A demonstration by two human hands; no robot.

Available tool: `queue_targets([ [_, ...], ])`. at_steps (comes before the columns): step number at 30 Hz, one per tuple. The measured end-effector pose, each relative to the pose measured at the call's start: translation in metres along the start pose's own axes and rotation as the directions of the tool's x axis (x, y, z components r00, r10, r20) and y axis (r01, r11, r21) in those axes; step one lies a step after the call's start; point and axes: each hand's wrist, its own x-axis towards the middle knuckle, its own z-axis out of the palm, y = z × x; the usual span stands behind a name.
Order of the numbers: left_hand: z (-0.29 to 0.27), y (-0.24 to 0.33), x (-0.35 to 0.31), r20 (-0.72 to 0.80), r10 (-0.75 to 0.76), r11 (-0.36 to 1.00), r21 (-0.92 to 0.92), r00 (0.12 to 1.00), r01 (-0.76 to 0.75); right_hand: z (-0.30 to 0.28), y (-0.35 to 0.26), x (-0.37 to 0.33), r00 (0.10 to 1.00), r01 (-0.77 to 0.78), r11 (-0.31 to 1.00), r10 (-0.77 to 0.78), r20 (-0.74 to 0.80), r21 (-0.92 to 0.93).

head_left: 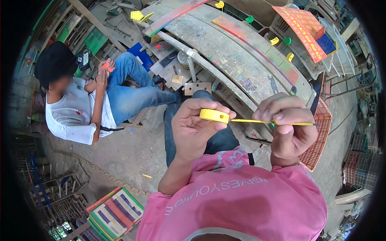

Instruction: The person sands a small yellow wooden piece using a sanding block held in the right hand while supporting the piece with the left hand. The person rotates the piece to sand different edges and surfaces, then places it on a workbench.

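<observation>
My left hand (188, 129) grips a small yellow block (210, 115) with rounded ends between thumb and fingers. A small hole shows in the block's side, facing right. Pinched in my right hand (287, 118) is a thin yellow stick (247, 120), lying nearly level and dark at its right end. Its left tip reaches close to the block's edge, by the hole; whether they touch I cannot tell. Both hands are above my lap, just short of the workbench.
The long paint-stained workbench (241, 60) carries boards with yellow and green pieces on thin pins, and a wrench (273, 85). A seated person (76, 100) at left holds an orange piece. An orange crate (317, 140) stands at right. Colourful boards (114, 213) lie lower left, near a coiled hose (100, 172).
</observation>
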Motion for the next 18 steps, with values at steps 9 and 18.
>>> queue_targets([
  [9, -0.002, -0.003, 0.003, 0.094, 0.135, 0.991, -0.031, 0.986, -0.132, 0.002, -0.008, 0.011, 0.99, 0.04, 0.998, -0.034, 0.14, -0.044],
  [18, -0.002, 0.005, 0.0, 0.125, 0.163, 0.974, 0.139, 0.979, -0.18, 0.001, -0.008, 0.018, 0.961, 0.018, 0.996, 0.008, 0.276, -0.092],
])
